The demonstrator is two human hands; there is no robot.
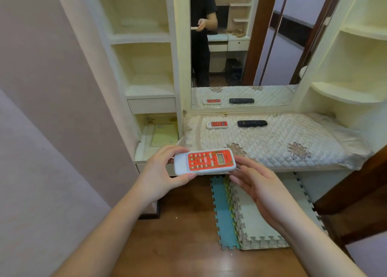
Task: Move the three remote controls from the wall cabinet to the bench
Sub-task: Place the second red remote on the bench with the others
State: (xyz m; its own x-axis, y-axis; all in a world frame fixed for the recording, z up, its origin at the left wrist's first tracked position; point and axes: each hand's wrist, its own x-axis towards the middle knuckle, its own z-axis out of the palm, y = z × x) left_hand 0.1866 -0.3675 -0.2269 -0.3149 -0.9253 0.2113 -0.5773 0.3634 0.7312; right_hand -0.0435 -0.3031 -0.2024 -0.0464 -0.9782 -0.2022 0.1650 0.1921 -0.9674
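Head: bench (272,149) holds two remotes (217,124); third remote (205,161) in both hands (165,172).

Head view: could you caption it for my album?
Both hands hold an orange-faced remote; two more remotes lie on the quilted bench.

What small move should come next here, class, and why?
Probably carry the held red-and-white remote, gripped by the left hand with the right hand touching its end, forward onto the quilted bench: the small red remote and black remote already lie there.
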